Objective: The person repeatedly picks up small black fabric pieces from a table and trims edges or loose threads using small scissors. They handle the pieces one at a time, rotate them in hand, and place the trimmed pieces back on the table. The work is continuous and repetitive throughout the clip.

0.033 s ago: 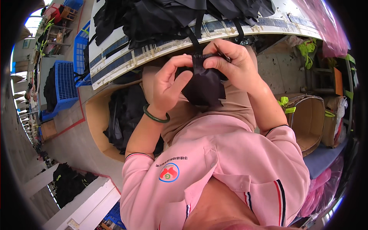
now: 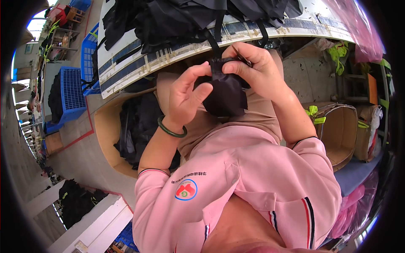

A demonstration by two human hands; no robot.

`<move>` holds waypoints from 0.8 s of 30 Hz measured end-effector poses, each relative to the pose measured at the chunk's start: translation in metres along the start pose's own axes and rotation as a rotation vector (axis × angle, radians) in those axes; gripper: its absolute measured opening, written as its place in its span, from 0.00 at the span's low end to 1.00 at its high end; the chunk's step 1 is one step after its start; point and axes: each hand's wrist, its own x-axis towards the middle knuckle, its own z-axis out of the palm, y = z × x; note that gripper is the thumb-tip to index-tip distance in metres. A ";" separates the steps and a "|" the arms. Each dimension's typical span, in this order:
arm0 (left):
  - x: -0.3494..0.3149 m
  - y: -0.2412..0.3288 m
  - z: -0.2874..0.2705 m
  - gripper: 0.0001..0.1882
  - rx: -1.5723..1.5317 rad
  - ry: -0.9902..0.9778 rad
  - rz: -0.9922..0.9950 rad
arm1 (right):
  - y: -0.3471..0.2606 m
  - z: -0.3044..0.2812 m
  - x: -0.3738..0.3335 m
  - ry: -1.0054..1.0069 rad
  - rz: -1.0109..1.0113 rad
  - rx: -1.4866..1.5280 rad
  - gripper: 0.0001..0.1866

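Observation:
A small black fabric piece [image 2: 228, 97] hangs over my lap, just off the table's front edge. My right hand [image 2: 257, 67] pinches its upper right corner between thumb and fingers. A slim dark pointed tool, like thread snips [image 2: 242, 56], is tucked in the same hand; its full shape is hidden. My left hand [image 2: 187, 90] is beside the fabric's left edge, its index fingertip at the upper part and its thumb spread away. From the fabric's top a black strap [image 2: 213, 41] runs up to the table edge.
Black fabric pieces [image 2: 177, 21] heap on the white table [image 2: 114, 69], its edge taped. A cardboard box [image 2: 105, 122] of black cloth stands left of my legs, another open box [image 2: 337, 135] right. Blue crates [image 2: 74, 88] stand farther left. Pink plastic [image 2: 367, 46] hangs at right.
My left thumb and hand have shifted slightly down and away from the fabric. The fabric's lower edge has turned a little; my right hand keeps its pinch and has moved slightly left.

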 end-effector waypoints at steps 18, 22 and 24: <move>-0.002 0.000 0.010 0.08 -0.227 0.270 -0.104 | 0.008 0.019 -0.006 0.066 0.288 0.235 0.09; -0.003 -0.011 0.006 0.07 -0.235 0.198 -0.057 | 0.012 0.022 -0.011 0.060 0.431 0.487 0.08; -0.004 -0.014 0.005 0.07 -0.222 0.163 -0.023 | 0.014 0.020 -0.012 0.016 0.510 0.639 0.07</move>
